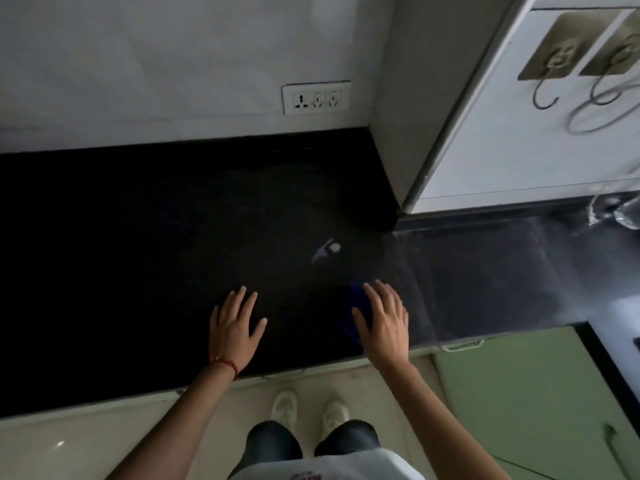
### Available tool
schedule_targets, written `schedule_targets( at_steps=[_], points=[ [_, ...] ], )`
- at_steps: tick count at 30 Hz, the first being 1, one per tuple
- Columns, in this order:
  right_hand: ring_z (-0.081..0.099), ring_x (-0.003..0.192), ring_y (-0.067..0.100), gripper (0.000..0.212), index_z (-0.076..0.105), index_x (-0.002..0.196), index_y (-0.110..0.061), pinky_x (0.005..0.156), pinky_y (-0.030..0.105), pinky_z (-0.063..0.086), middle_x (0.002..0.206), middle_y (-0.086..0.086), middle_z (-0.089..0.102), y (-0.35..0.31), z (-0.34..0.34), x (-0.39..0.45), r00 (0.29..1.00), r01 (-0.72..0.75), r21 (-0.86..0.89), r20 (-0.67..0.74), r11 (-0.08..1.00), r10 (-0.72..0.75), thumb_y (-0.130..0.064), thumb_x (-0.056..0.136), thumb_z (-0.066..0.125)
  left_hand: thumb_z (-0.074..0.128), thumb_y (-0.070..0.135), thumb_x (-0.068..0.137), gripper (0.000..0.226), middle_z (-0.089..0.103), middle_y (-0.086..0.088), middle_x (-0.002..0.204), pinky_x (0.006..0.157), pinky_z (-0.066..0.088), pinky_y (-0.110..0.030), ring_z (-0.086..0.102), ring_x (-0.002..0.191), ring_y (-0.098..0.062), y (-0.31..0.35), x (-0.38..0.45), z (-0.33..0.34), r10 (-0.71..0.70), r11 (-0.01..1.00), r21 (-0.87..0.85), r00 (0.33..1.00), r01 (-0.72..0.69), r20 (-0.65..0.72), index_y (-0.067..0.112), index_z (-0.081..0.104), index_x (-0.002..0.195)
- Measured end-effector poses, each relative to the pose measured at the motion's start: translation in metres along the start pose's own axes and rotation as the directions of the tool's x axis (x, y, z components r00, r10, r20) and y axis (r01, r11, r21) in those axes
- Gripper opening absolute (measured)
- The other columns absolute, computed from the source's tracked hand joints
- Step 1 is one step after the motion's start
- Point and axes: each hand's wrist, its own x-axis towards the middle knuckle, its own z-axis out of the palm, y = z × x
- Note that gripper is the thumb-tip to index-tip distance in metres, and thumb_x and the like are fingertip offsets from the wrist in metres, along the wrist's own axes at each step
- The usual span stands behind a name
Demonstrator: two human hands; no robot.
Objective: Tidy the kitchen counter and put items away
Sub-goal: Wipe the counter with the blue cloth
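Right hand [381,320] flat on blue cloth [356,303]; left hand [237,323] flat on counter [121,237].

No text, brand or number can be read anywhere. The shirt [325,471] at the bottom centre of the frame carries a red print, cut off by the frame edge and too blurred to make out (only a few red strokes show). A pale mark [325,251] on the dark tabletop [138,237], right of centre, is a shape and not lettering. The socket plate [316,98] on the wall, upper centre, bears no legible marking.
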Motion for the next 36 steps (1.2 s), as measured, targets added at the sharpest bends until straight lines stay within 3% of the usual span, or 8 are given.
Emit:
schedule_targets(
  at_steps=[3, 7, 13, 23, 28, 33, 34, 36],
  points=[
    [0.021, 0.141, 0.028, 0.065, 0.031, 0.141, -0.017, 0.115, 0.039, 0.015, 0.151, 0.010, 0.030, -0.002, 0.023, -0.009, 0.997, -0.013, -0.046, 0.070, 0.999, 0.016, -0.056, 0.089, 0.022, 0.014, 0.061, 0.084, 0.070, 0.032, -0.004, 0.150, 0.111, 0.022, -0.052, 0.026, 0.139, -0.025, -0.009, 0.007, 0.001, 0.033, 0.998, 0.049, 0.999, -0.033, 0.002, 0.021, 0.038, 0.136],
    [0.023, 0.141, 0.032, 0.073, 0.026, 0.143, -0.017, 0.114, 0.038, 0.012, 0.150, 0.014, 0.030, -0.009, 0.033, 0.027, 0.996, 0.006, -0.088, 0.093, 0.996, 0.003, -0.059, 0.088, 0.003, -0.002, 0.061, 0.085, 0.071, 0.029, 0.001, 0.151, 0.111, 0.023, -0.050, 0.024, 0.139, -0.020, -0.015, 0.008, 0.002, 0.028, 0.993, 0.110, 0.999, -0.030, 0.024, 0.027, 0.029, 0.139],
    [0.002, 0.145, 0.026, 0.059, 0.007, 0.146, -0.024, 0.118, 0.035, 0.000, 0.157, 0.009, 0.007, -0.030, 0.041, 0.103, 0.989, 0.029, -0.062, 0.144, 0.998, -0.020, -0.044, 0.095, 0.028, 0.002, 0.058, 0.087, 0.065, 0.031, 0.002, 0.150, 0.109, 0.026, -0.050, 0.023, 0.138, -0.018, -0.015, 0.010, 0.004, 0.013, 0.993, 0.120, 0.999, -0.017, 0.030, 0.029, 0.029, 0.139],
    [0.026, 0.138, 0.029, 0.054, 0.031, 0.140, -0.022, 0.111, 0.046, 0.030, 0.146, 0.016, 0.037, -0.011, 0.035, 0.089, 0.953, 0.281, -0.120, 0.151, 0.952, -0.262, -0.049, 0.095, 0.019, 0.004, 0.056, 0.087, 0.063, 0.036, 0.001, 0.147, 0.106, 0.031, -0.052, 0.022, 0.136, -0.017, -0.014, 0.013, 0.001, 0.022, 0.991, 0.130, 0.999, -0.026, 0.037, 0.029, 0.031, 0.137],
    [0.012, 0.143, 0.036, 0.053, 0.027, 0.143, -0.019, 0.118, 0.048, 0.014, 0.153, 0.017, 0.020, -0.056, 0.056, 0.152, 0.988, 0.088, -0.062, 0.135, 0.994, -0.079, -0.032, 0.094, 0.040, 0.004, 0.056, 0.088, 0.063, 0.038, 0.001, 0.146, 0.105, 0.031, -0.050, 0.020, 0.135, -0.017, -0.015, 0.014, 0.001, 0.023, 0.989, 0.148, 1.000, -0.026, 0.021, 0.028, 0.031, 0.137],
    [0.036, 0.134, 0.033, 0.052, 0.035, 0.137, -0.025, 0.109, 0.046, 0.028, 0.144, 0.015, 0.041, -0.037, 0.057, 0.082, 0.819, 0.552, -0.109, 0.256, 0.826, -0.514, -0.040, 0.088, 0.038, 0.017, 0.054, 0.088, 0.056, 0.037, 0.002, 0.147, 0.105, 0.030, -0.050, 0.022, 0.135, -0.016, -0.015, 0.013, 0.002, 0.021, 0.991, 0.131, 1.000, -0.022, 0.006, 0.030, 0.031, 0.137],
    [0.042, 0.130, 0.035, 0.051, 0.039, 0.135, -0.024, 0.106, 0.049, 0.035, 0.140, 0.016, 0.046, -0.026, 0.052, 0.094, 0.827, 0.553, -0.138, 0.210, 0.822, -0.522, -0.039, 0.087, 0.041, 0.017, 0.054, 0.088, 0.056, 0.036, 0.002, 0.147, 0.106, 0.030, -0.049, 0.020, 0.136, -0.015, -0.015, 0.013, 0.003, 0.023, 0.991, 0.131, 1.000, -0.023, 0.004, 0.030, 0.031, 0.137],
    [0.040, 0.131, 0.039, 0.050, 0.043, 0.134, -0.019, 0.105, 0.053, 0.039, 0.141, 0.019, 0.044, -0.021, 0.044, 0.130, 0.949, 0.310, -0.113, 0.099, 0.944, -0.300, -0.035, 0.087, 0.043, 0.008, 0.056, 0.088, 0.060, 0.036, 0.003, 0.147, 0.106, 0.028, -0.049, 0.019, 0.136, -0.015, -0.017, 0.013, 0.004, 0.019, 0.990, 0.139, 1.000, -0.020, 0.009, 0.030, 0.030, 0.137]
  ],
)
